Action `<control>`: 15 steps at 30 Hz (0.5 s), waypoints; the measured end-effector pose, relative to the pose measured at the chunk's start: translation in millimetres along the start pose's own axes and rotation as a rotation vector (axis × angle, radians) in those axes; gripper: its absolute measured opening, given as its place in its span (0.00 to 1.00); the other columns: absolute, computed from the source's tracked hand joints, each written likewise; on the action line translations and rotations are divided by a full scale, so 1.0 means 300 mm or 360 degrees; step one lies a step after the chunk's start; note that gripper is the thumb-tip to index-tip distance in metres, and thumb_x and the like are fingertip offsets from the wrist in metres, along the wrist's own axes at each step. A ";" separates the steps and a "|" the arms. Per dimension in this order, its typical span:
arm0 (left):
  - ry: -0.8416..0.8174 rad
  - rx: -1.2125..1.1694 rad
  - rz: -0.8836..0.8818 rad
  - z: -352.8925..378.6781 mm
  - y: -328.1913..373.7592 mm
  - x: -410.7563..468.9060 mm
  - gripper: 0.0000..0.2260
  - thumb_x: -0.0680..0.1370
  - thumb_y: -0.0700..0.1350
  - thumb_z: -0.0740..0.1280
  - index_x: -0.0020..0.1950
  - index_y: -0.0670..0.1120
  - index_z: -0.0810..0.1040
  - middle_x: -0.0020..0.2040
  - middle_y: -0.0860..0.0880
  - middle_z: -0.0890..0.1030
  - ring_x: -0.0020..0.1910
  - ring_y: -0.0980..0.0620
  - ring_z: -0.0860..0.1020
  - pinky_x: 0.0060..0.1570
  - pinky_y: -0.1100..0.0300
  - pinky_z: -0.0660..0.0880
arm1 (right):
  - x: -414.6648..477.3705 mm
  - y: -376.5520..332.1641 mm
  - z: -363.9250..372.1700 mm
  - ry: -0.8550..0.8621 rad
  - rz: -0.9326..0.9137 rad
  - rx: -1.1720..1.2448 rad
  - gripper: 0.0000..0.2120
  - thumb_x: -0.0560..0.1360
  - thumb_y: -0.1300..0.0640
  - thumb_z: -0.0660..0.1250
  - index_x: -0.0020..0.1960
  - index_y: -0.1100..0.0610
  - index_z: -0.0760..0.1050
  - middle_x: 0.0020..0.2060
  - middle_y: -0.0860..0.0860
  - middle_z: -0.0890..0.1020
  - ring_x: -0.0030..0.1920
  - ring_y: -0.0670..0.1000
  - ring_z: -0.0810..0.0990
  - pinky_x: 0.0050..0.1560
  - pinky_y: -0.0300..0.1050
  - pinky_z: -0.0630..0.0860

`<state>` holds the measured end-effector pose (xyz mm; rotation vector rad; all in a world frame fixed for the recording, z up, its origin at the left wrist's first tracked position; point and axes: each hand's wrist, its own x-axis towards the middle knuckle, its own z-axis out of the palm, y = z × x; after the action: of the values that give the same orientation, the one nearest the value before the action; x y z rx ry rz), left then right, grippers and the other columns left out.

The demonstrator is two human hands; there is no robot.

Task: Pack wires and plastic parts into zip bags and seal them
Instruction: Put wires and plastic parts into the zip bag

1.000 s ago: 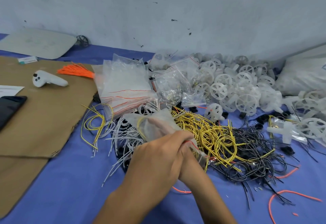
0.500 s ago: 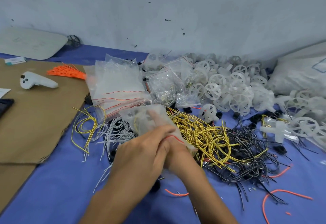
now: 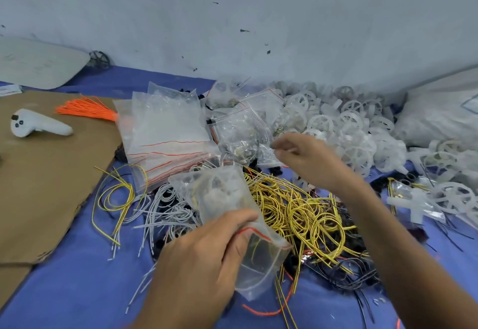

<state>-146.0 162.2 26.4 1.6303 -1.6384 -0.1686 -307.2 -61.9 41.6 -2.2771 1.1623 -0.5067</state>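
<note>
My left hand (image 3: 207, 253) grips a clear zip bag (image 3: 227, 204) near its red-lined mouth; wires and a pale plastic part show inside. My right hand (image 3: 305, 158) hovers above the packed bags (image 3: 243, 134), fingers loosely bent and holding nothing. Under both hands lies a tangle of yellow wires (image 3: 297, 212), with white wires (image 3: 168, 212) to the left and black wires (image 3: 362, 277) to the right. White plastic wheels (image 3: 354, 132) are heaped by the wall. A stack of empty zip bags (image 3: 165, 137) lies behind the white wires.
Brown cardboard (image 3: 44, 186) covers the left, bearing a white controller (image 3: 36, 126) and orange wires (image 3: 88, 108). A big white sack (image 3: 445, 111) sits at the far right. Blue cloth (image 3: 85, 277) shows at the front left. The wall is close behind.
My right hand has let go of the bag and lifted away up and to the right toward the packed bags. The left hand now holds the bag alone.
</note>
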 end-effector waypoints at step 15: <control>0.0050 -0.0009 0.0079 0.009 -0.008 0.020 0.11 0.79 0.60 0.58 0.55 0.62 0.79 0.39 0.61 0.81 0.33 0.63 0.78 0.27 0.63 0.75 | 0.377 0.105 0.226 0.0081 -0.0186 -0.0906 0.13 0.78 0.62 0.59 0.62 0.56 0.72 0.56 0.57 0.77 0.57 0.60 0.74 0.55 0.53 0.73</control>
<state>-145.0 155.4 25.7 1.5790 -1.6513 -0.1218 -226.9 -151.2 -21.0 -2.8399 1.3317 -0.3000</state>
